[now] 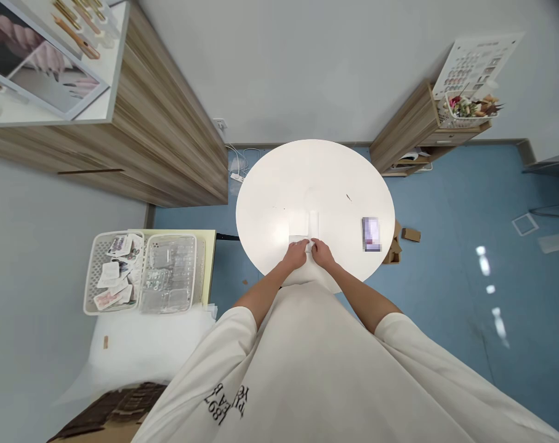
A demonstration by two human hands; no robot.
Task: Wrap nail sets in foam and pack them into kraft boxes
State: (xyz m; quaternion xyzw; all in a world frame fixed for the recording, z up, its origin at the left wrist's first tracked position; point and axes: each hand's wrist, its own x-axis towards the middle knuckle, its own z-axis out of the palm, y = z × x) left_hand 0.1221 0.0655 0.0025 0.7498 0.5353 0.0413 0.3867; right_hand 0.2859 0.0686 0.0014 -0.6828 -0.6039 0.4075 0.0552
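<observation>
Both my hands meet at the near edge of a round white table [316, 172]. My left hand [296, 255] and my right hand [322, 251] are closed, fingers pinched together on a small pale, clear item [302, 231] that lies on the tabletop; it is too washed out to name. A small purple and white object [371, 234] lies on the table to the right of my right hand, apart from it. A tiny dark speck [348, 197] sits farther back on the table.
To my left two white baskets [116, 271] of packets and clear cases sit on a low yellow stand. A wooden cabinet [168, 141] stands at the back left, a wooden shelf unit [413, 129] at the back right. Cardboard boxes [402, 240] lie on the blue floor.
</observation>
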